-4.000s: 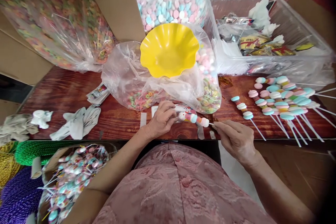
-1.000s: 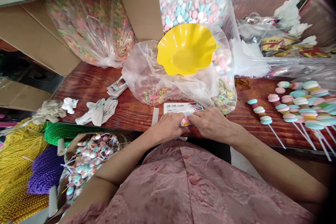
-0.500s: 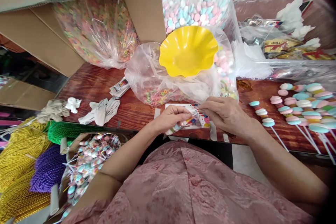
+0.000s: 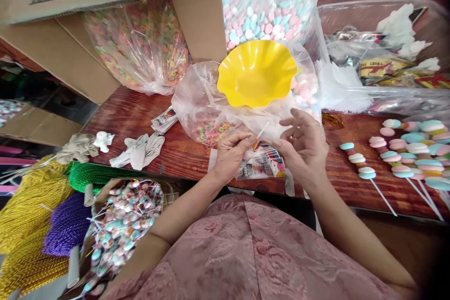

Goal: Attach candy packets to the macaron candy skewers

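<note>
My left hand (image 4: 232, 155) is closed, its thumb and fingertips pinching a candy skewer by its white stick (image 4: 263, 130), which points up and right. Most of its candy end is hidden by the hand. Opposite it, my right hand (image 4: 305, 147) is open, with fingers apart and nothing held. Printed clear plastic wrappers (image 4: 264, 168) lie between and below the hands at the table's edge. Right of my right hand, a finished-looking candy skewer (image 4: 357, 158) of pastel discs lies by itself, and several more candy skewers (image 4: 409, 150) are piled beyond it.
A yellow wavy bowl (image 4: 258, 75) sits on a plastic bag (image 4: 197, 86) of candy rings. Behind are bags of pastel candies (image 4: 270, 18) and a cardboard box (image 4: 193, 9). A clear bin (image 4: 404, 91) stands right. Gloves (image 4: 140, 150) lie left, above a box of wrapped skewers (image 4: 131, 208).
My right hand has let go of the wrapper area, opened and drawn back slightly right. My left hand has lifted and turned, and the white stick now shows. The view has shifted a little.
</note>
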`<state>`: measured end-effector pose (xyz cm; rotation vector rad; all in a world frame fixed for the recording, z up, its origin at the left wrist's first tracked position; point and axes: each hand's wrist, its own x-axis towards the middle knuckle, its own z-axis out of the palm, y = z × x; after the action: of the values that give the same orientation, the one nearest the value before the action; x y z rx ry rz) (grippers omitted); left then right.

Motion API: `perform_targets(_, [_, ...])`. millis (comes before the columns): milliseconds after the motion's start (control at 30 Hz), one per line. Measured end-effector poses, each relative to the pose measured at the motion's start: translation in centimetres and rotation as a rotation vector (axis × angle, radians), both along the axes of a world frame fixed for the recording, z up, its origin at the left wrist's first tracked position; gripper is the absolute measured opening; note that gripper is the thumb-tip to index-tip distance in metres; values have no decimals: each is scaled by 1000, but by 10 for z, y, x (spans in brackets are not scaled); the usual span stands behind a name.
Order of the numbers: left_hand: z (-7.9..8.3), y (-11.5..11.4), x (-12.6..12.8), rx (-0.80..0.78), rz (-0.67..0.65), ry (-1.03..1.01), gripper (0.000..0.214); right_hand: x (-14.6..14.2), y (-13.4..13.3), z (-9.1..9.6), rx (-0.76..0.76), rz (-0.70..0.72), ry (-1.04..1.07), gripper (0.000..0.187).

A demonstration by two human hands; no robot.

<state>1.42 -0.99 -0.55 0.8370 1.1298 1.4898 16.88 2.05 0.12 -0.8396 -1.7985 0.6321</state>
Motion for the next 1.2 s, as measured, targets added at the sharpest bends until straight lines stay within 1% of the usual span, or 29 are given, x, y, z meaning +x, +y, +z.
perform_targets(33, [0,1,2,37,23,33,21,-3,-5,-4,-54,-10,41,44])
perform_targets(67, [0,1,5,62,31,68,19,-7,-10,-7,-96,-1,61,33])
perform_targets(133, [-2,-1,10,75,3,112,18,-12,-18,-14,-151,32,95,8])
perform_targets(233, [-6,-7,13,38,-120,53,26,-14,-19,-17,-200,16,230,12])
perform_targets(300, [-8,-11,9,-5,-218,25,35,-11,-16,-17,-235,25,263,9])
perform_targets(367, [-10,-14,5,-41,-269,65,38,-9,-15,-17,-236,40,267,10])
perform_targets(433, [-10,-16,2,-43,-265,96,37,-10,-16,-19,-177,11,280,12])
perform_targets(467, [-9,-16,1,-40,-261,75,36,-11,-18,-20,-126,-16,276,13])
perform_targets(600, [-5,-19,6,-58,-289,-154,39,-17,-23,-19,62,-76,206,18])
perform_targets(667, [-3,-19,8,-84,-293,-261,43,-19,-22,-16,89,-92,206,16])
perform_targets(733, [-3,-18,8,-124,-338,-349,47,-20,-19,-15,52,-86,218,9])
perform_targets(800, [-3,-16,3,-166,-450,-387,50,-20,-15,-17,-30,-44,239,3])
perform_targets(900, [-6,-12,-11,-204,-622,-331,50,-21,-8,-22,-152,70,274,5])
perform_targets(933, [-7,-12,-16,-213,-648,-301,49,-20,-6,-23,-162,83,274,8])
perform_targets(967, [-7,-12,-20,-220,-651,-272,47,-19,-3,-23,-143,64,264,9])
perform_targets(1000, [-8,-12,-24,-228,-640,-244,46,-17,-1,-21,-87,13,229,8])
perform_targets(1033, [-8,-12,-28,-237,-618,-218,44,-13,2,-19,18,-48,161,5])
perform_targets(1067, [-8,-13,-31,-244,-596,-195,43,-9,4,-16,173,-95,65,5])
perform_targets(1100, [-7,-14,-33,-251,-585,-177,43,-4,5,-12,352,-106,-67,13])
perform_targets(1133, [-6,-14,-35,-255,-591,-161,43,0,6,-7,533,-71,-223,22])
perform_targets(1167, [-5,-15,-36,-258,-610,-143,43,5,6,-4,687,5,-386,30])
perform_targets(1200, [-4,-16,-36,-265,-642,-117,42,8,5,0,789,99,-526,33])
